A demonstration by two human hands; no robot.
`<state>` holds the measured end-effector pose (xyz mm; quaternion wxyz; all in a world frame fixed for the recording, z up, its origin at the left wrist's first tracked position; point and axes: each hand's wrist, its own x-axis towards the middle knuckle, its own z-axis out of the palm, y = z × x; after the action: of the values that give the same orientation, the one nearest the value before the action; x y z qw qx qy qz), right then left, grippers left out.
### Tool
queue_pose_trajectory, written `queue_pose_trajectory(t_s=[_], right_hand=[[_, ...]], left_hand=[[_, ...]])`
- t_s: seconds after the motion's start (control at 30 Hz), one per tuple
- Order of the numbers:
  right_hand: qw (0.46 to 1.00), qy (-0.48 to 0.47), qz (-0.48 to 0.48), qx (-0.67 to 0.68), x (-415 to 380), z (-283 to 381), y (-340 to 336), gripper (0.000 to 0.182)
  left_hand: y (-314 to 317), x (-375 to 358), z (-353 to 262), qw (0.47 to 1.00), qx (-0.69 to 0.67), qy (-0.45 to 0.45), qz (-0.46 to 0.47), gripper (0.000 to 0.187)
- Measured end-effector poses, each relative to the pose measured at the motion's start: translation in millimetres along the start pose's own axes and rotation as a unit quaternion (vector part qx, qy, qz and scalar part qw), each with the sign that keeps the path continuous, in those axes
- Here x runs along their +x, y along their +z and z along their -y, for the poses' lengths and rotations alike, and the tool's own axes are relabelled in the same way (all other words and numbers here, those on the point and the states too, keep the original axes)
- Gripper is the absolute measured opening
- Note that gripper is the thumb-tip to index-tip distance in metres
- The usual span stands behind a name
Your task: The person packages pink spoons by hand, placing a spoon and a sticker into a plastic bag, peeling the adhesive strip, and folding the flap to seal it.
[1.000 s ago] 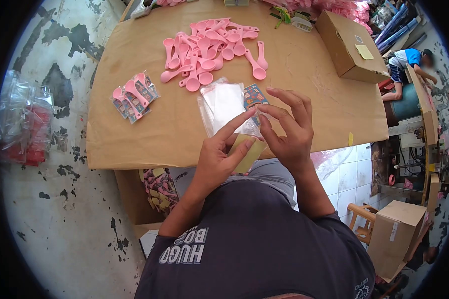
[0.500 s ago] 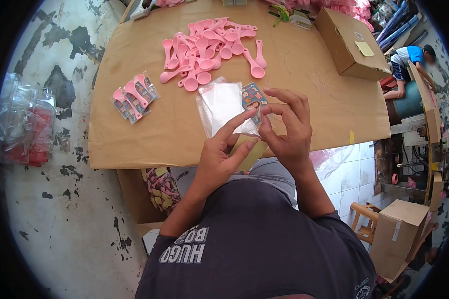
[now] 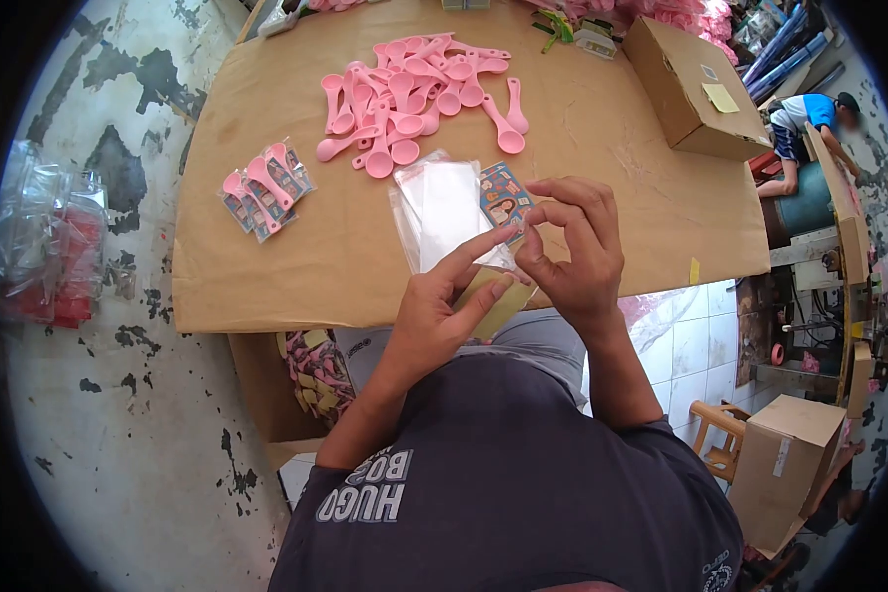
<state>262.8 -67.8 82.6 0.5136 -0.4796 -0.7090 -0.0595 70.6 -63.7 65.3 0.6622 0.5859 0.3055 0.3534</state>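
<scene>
My left hand [image 3: 446,308] grips a yellowish-tan card [image 3: 503,314] between thumb and fingers, close to my lap at the table edge. A bit of clear plastic shows at the card's right side. Just right of it, my right hand [image 3: 580,245] is closed in a pinch, thumb against index finger; whatever it pinches is too small to make out. Beyond the hands lies a stack of clear plastic bags [image 3: 446,212]. A blue printed card [image 3: 504,189] sits beside the stack, partly covered by my fingers.
A heap of pink measuring spoons [image 3: 405,94] spreads over the far table [image 3: 622,197]. Several bagged spoons with cards [image 3: 266,187] lie at left. A cardboard box [image 3: 686,89] stands far right. Another person [image 3: 809,113] works beyond it. An open carton [image 3: 316,380] sits below the table edge.
My right hand has shifted very slightly to the right, still pinched. The left hand keeps hold of the card in nearly the same place.
</scene>
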Motion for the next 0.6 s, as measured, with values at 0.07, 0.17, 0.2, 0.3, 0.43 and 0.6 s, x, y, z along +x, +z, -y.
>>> queue_pose_trajectory(t_s=[0.07, 0.17, 0.2, 0.3, 0.43, 0.6], right_hand=[[1.000, 0.005, -0.017, 0.002, 3.9, -2.9, -0.3, 0.024], [0.995, 0.086, -0.054, 0.021, 9.9, -8.3, -13.0, 0.024], [0.985, 0.116, -0.096, 0.081, 9.8, -17.4, -12.9, 0.020], [0.922, 0.203, -0.183, 0.276, 20.5, -28.2, -28.5, 0.014], [0.848, 0.219, -0.232, 0.423, 13.1, -51.9, -46.0, 0.015], [0.836, 0.335, -0.049, 0.432, -19.0, -31.6, -28.6, 0.012]], left_hand=[[-2.3, 3.9, -1.1, 1.000, 0.002, 0.030, -0.001, 0.051], [-7.8, 0.9, -9.1, 1.000, 0.000, 0.003, -0.001, 0.049], [-10.9, 1.3, -17.0, 1.000, -0.016, -0.024, 0.005, 0.048], [-14.8, 1.9, -14.2, 0.998, -0.055, -0.041, -0.008, 0.045], [-13.5, 5.6, -7.5, 0.994, -0.088, -0.029, -0.059, 0.035], [-13.1, 11.5, 3.6, 0.989, -0.113, 0.025, -0.090, 0.029]])
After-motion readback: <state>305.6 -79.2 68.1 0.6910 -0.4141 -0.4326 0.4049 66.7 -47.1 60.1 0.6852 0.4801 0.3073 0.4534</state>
